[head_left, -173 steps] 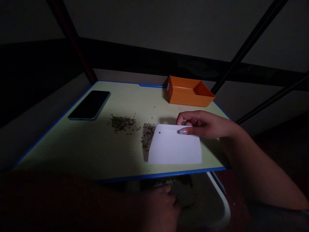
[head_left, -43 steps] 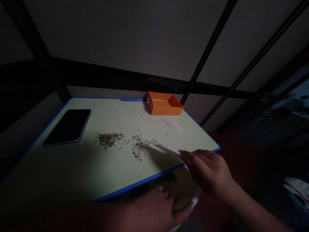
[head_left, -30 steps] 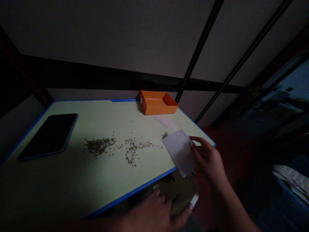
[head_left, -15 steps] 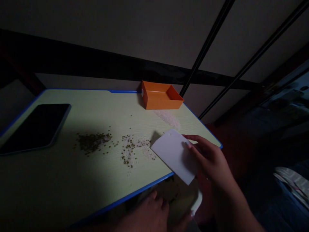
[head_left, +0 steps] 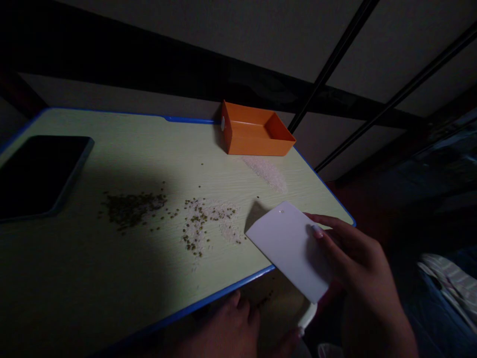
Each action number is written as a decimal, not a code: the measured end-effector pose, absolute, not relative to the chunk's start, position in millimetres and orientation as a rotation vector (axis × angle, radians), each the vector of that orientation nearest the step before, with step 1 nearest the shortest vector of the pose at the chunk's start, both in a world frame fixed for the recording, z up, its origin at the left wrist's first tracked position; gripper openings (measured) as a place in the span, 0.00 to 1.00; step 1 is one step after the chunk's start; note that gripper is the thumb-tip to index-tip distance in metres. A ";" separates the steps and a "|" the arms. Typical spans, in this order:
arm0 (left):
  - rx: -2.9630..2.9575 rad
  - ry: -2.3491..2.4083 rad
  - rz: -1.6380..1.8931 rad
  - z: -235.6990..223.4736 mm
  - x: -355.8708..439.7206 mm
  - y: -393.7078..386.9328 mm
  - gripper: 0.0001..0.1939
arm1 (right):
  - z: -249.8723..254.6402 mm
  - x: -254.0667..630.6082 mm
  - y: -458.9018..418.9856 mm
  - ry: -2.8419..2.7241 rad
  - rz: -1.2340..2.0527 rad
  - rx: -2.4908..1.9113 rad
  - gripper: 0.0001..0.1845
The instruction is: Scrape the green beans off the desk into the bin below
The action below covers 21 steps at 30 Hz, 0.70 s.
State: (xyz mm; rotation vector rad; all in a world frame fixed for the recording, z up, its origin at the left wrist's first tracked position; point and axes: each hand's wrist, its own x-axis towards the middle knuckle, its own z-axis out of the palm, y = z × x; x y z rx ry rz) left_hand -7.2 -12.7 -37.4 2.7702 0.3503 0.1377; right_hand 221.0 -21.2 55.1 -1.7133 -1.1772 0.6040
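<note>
My right hand (head_left: pixel 350 258) grips a flat white scraper (head_left: pixel 286 243) between thumb and fingers. Its left corner is near the tabletop, while its lower end hangs past the blue front edge. Left of the scraper, small greenish beans mixed with white rice-like grains (head_left: pixel 199 223) lie scattered. Farther left is a darker pile of beans (head_left: pixel 130 209). Below the table edge, in deep shade, my left hand (head_left: pixel 234 323) is closed, with a fingertip on the white rim (head_left: pixel 308 315) of a container. Dark specks show inside it; most of the container is hidden.
An orange open box (head_left: pixel 261 144) stands at the table's back right corner. A strip of white grains (head_left: pixel 266 173) lies in front of it. A dark tablet-like device (head_left: pixel 40 174) rests at the left. Wall panels rise behind the table (head_left: pixel 122 268). Striped cloth (head_left: pixel 450 278) shows at right.
My right hand and the scraper have shifted slightly right and toward me, away from the scattered grains. The view has tilted a little. My left hand stays below the edge.
</note>
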 end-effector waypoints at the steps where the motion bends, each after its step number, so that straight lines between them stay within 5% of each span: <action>1: 2.806 0.307 0.122 -36.3 -7.2 -12.8 0.22 | 54.4 221.4 -19.5 -1.155 0.625 -1.715 0.12; 13: 2.940 0.259 0.077 -29.4 -2.0 -13.5 0.22 | 52.0 241.8 -13.1 -1.167 0.877 -1.600 0.08; 21: 2.842 0.276 0.085 -23.9 -3.4 -14.1 0.33 | 50.1 243.2 -22.2 -1.148 0.843 -1.643 0.09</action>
